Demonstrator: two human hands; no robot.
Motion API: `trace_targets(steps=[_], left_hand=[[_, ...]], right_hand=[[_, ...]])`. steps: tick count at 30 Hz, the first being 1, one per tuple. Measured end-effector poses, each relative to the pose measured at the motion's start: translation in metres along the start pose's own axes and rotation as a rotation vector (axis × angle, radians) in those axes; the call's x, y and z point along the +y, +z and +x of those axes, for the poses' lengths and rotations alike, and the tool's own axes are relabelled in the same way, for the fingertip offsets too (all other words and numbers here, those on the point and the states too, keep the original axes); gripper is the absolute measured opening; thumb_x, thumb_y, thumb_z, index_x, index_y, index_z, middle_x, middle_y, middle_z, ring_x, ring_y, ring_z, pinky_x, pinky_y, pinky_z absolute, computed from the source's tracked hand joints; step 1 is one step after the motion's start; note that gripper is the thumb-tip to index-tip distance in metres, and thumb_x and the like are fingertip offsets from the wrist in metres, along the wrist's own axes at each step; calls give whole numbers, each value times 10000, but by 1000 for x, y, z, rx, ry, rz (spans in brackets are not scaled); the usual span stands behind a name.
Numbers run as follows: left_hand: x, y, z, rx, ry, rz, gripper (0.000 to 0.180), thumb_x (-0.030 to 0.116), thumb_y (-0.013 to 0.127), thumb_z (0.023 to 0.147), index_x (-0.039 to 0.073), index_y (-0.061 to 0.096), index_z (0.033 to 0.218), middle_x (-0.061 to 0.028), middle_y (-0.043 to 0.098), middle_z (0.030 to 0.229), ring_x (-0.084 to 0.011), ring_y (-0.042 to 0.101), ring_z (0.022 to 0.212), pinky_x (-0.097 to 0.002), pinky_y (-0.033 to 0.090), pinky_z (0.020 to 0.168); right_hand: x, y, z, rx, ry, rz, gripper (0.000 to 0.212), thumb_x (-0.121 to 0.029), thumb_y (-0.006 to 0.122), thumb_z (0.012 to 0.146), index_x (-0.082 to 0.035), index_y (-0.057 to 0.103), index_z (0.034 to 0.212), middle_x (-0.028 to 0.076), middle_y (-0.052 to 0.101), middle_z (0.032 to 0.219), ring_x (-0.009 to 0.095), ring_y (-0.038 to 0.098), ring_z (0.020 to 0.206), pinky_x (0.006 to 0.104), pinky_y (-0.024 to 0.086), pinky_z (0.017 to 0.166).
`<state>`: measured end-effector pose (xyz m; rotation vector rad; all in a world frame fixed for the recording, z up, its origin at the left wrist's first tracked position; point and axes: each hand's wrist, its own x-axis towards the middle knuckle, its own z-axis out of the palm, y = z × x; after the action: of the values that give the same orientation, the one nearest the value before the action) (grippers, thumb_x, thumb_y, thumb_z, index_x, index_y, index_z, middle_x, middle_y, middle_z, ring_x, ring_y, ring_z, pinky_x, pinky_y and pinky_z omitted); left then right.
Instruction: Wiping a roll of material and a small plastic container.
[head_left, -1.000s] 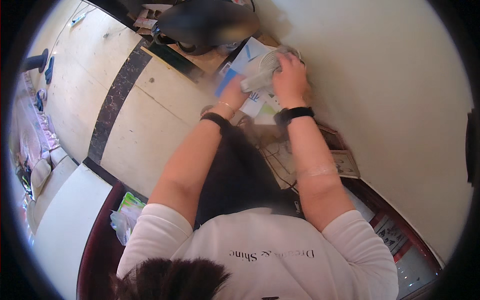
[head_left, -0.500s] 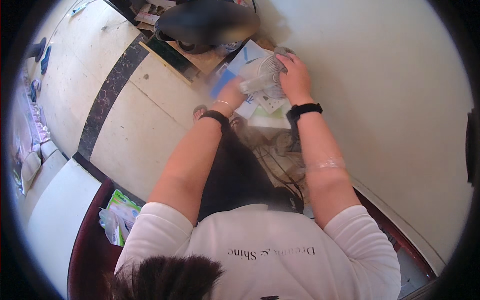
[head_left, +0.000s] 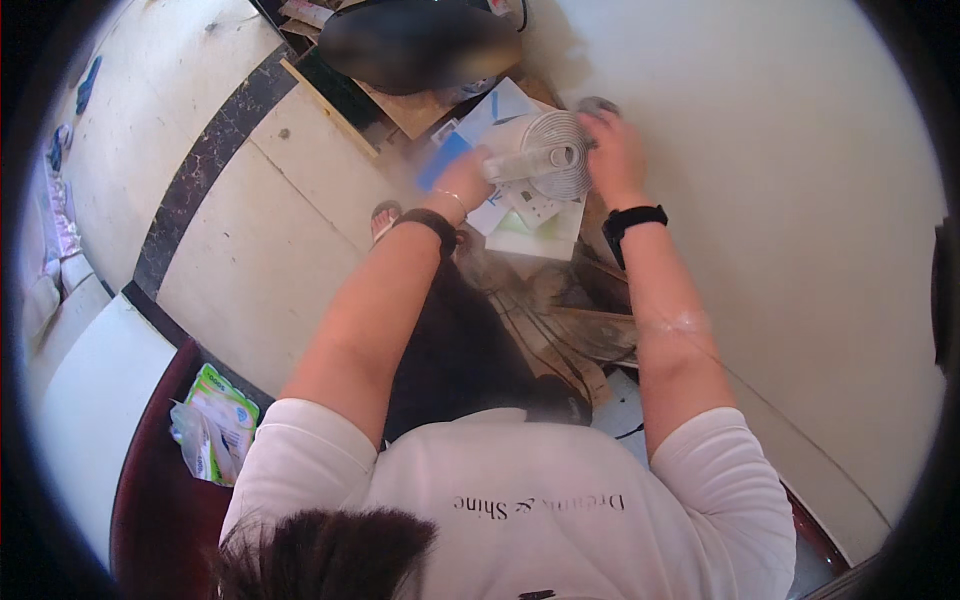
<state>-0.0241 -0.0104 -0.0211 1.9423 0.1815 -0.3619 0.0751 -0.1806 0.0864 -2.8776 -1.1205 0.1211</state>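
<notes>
A small white fan (head_left: 570,152) with a round ribbed grille is held up in front of me, its pale handle-like arm (head_left: 525,164) crossing the grille. My left hand (head_left: 465,178) is closed on the fan's left end; its fingertips are partly hidden. Beside the grille's right edge, my right hand (head_left: 615,155) has its fingers curled round a grey, crumpled cloth (head_left: 600,105). Whether the cloth touches the grille I cannot tell. Below the fan lie white and green papers (head_left: 535,235) and a blue sheet (head_left: 445,158).
A dark round surface (head_left: 420,45), blurred, stands at the far side over wooden pieces. Cables (head_left: 545,335) and an open wooden box-like part (head_left: 600,290) are below my right forearm. Green packets (head_left: 222,405) lie on the dark red seat (head_left: 150,490) at left. A pale panel (head_left: 780,200) fills the right.
My right hand has shifted right with the cloth, from over the grille to its edge. The grille now faces up more fully. The whole view has shifted slightly.
</notes>
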Motion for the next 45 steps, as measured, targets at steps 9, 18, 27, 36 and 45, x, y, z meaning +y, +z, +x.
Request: trace_targets(steps=[9,18,27,36,45], left_hand=[[8,-4,-6,-22,-68,-49,272,113,611,693,70,561,957,-164,586,974,-326,551,924,-361,443,783],[11,-10,-10,-36,19,-114,291,180,599,711,92,570,987,-167,575,1014,-331,541,942,-359,428,826],[6,2,-4,-2,-33,-118,276,84,656,654,60,542,904,-165,585,871,-332,553,841,-374,442,755],[-24,36,8,64,-16,-95,268,74,633,666,53,536,914,-175,581,874,-341,547,867,-388,438,771],[7,6,-3,53,18,-102,258,96,655,656,45,546,884,-159,586,877,-327,556,851,-366,447,750]], right_hand=[[-88,26,-22,169,78,63,354,-45,576,616,-95,615,964,158,529,1079,334,489,959,424,402,789],[-72,7,-21,2,-373,46,339,-45,497,682,-122,593,998,100,510,1134,297,475,1006,405,392,822],[-51,11,-10,82,388,-197,386,-80,579,645,-122,600,1028,124,492,1163,333,464,1011,413,397,840],[-89,18,-31,31,-257,-77,315,-103,539,688,-183,610,985,62,509,1143,280,479,953,403,407,751],[-23,6,-26,93,449,-180,474,-6,548,647,-179,566,1089,109,495,1165,301,464,1020,381,385,868]])
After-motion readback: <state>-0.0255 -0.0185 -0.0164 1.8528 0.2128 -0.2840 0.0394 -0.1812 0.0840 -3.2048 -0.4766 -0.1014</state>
